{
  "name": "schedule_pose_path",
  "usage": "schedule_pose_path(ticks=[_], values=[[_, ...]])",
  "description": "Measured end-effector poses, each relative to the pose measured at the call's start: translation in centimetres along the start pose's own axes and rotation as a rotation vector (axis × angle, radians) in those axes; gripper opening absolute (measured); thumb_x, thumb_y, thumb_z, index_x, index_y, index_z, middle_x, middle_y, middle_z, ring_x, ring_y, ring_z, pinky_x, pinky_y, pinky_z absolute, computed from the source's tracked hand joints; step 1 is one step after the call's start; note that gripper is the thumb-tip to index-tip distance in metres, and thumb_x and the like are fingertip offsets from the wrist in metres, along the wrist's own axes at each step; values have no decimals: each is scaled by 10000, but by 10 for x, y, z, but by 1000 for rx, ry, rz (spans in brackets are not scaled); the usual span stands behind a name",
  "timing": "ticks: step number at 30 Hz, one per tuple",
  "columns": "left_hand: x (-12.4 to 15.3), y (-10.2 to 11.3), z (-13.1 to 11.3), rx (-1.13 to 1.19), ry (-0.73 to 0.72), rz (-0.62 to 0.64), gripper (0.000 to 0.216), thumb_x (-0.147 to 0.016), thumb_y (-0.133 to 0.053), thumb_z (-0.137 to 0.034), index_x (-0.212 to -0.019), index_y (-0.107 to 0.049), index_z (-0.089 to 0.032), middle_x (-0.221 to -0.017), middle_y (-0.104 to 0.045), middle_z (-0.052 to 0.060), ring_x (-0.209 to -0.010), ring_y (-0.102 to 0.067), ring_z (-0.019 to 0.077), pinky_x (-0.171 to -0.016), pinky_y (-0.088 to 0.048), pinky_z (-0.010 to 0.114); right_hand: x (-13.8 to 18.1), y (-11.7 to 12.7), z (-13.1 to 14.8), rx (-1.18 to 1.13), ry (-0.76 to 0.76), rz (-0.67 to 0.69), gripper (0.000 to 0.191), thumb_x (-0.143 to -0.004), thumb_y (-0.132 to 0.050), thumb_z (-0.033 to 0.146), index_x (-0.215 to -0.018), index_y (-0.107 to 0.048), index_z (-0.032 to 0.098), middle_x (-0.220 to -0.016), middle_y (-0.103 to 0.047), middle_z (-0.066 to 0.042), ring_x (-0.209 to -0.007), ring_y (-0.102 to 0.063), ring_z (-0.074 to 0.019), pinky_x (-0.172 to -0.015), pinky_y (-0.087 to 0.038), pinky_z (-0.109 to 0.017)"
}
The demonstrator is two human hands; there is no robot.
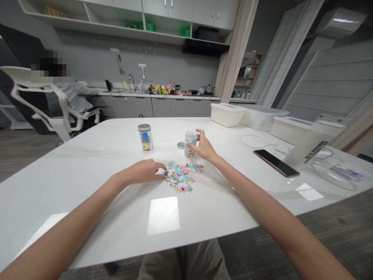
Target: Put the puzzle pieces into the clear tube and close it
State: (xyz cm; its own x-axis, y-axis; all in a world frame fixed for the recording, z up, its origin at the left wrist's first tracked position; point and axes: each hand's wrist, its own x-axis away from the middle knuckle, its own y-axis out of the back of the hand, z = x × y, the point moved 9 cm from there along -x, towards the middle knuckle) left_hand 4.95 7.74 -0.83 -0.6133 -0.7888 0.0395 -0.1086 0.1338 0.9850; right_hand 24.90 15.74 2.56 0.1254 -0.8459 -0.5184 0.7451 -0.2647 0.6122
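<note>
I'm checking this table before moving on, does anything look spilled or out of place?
Small puzzle pieces lie loose in a heap on the table, by the left hand. The open jar in the right hand has its lid off beside it. The other jar stays capped.
</note>
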Motion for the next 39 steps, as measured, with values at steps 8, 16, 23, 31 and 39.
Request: schedule_pose_path(ticks=[8,16,23,31,39], values=[[-1,-6,-10,-8,-25,28,300,-908,-458,-433,-1067,-642,-256,-654,-593,15,-682,-580,190,-600,-367,240,5,-5,18,-7,164,33,655,-748,-622,317,-1320,-337,173,-1213,-577,-157,-1024,-603,-263,-865,-500,-434],[2,-4,-9,61,-47,17,243,-841,-544,-379,-1021,-598,-225,-630,-572,-20,-605,-525,156,-565,-346,235,26,4,70,88,605,5,630,-771,-584,195,-1345,-326,203,-1272,-514,-155,-1185,-517,-300,-982,-467,-484],[5,11,-23,12,-120,-77,158,-846,-529,-334,-862,-634,-216,-547,-507,-46,-492,-450,114,-537,-313,225,32,1,79,126,703,26,555,-763,-581,171,-1270,-358,206,-1180,-535,-140,-1140,-532,-278,-961,-483,-472],[25,60,-33,-21,-186,-764,212,-901,-501,-334,-804,-632,-198,-454,-288,-104,-403,-287,63,-481,-278,182,38,-12,82,95,745,117,583,-751,-588,159,-1293,-384,222,-1201,-534,-131,-1125,-532,-282,-931,-482,-491],[34,66,-33,-103,-158,-910,257,-921,-536,-358,-812,-715,-210,-425,-443,-78,-397,-379,62,-473,-311,177,47,-24,99,127,795,173,535,-798,-595,208,-1297,-408,246,-1212,-546,-112,-1098,-548,-255,-907,-501,-449]])
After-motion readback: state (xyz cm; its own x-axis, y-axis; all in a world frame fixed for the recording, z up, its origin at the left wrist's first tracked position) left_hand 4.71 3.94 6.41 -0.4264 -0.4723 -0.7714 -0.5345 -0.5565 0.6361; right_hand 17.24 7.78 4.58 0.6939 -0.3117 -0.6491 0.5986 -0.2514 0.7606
